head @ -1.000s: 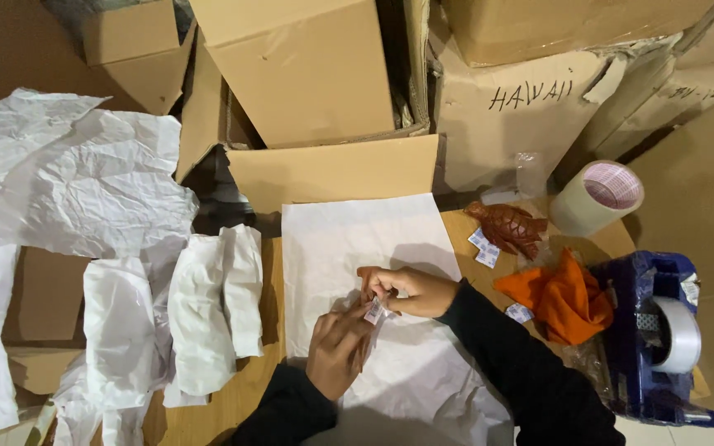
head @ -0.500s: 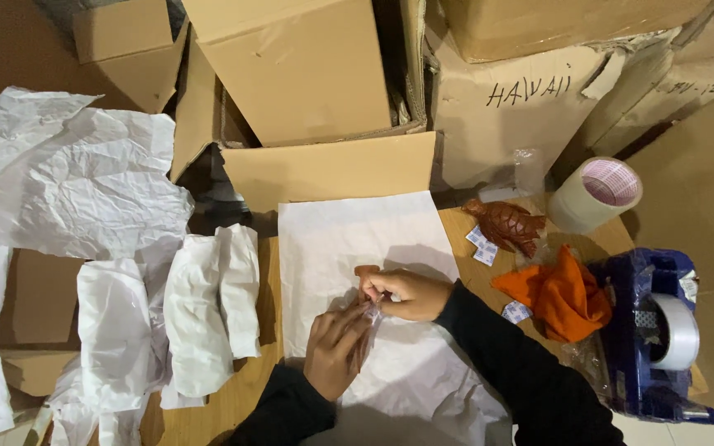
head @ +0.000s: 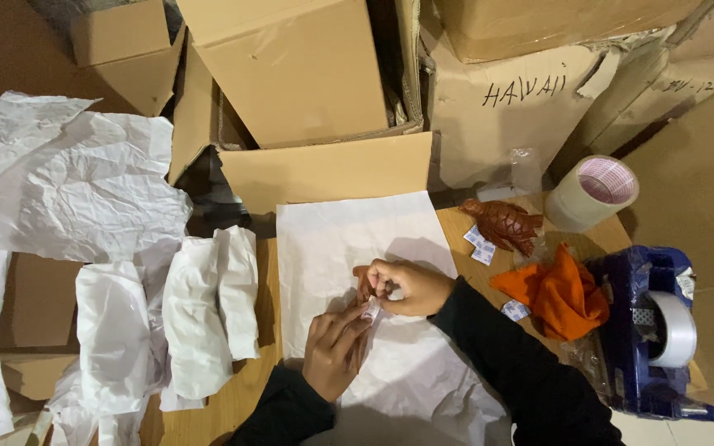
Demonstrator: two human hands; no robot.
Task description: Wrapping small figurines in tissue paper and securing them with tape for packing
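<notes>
On the flat white wrapping sheet (head: pixel 349 239), right hand (head: pixel 411 287) pinches a small reddish-brown carved figure (head: pixel 363 282), mostly hidden, its long axis indeterminate. Left hand (head: pixel 334 348) fingers, pressed together, nip a small white packet (head: pixel 372 309) just below it. Versus 0.5 s earlier: hands unmoved.

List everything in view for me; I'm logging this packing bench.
Paper sheet: 1, white, flat under the hands.
Paper bundles: several, white, left.
Cardboard boxes: several, brown, behind.
Turtle: 1, red-brown, right of sheet.
Tape roll: 1, cream, far right.
Cloth: 1, orange, right.
Tape dispenser: 1, blue, right edge.
Sachets: a few, white, by turtle.
Brown piece: 1, in right hand.
Left hand: touching a small white item.
Right hand: holding brown piece.
</notes>
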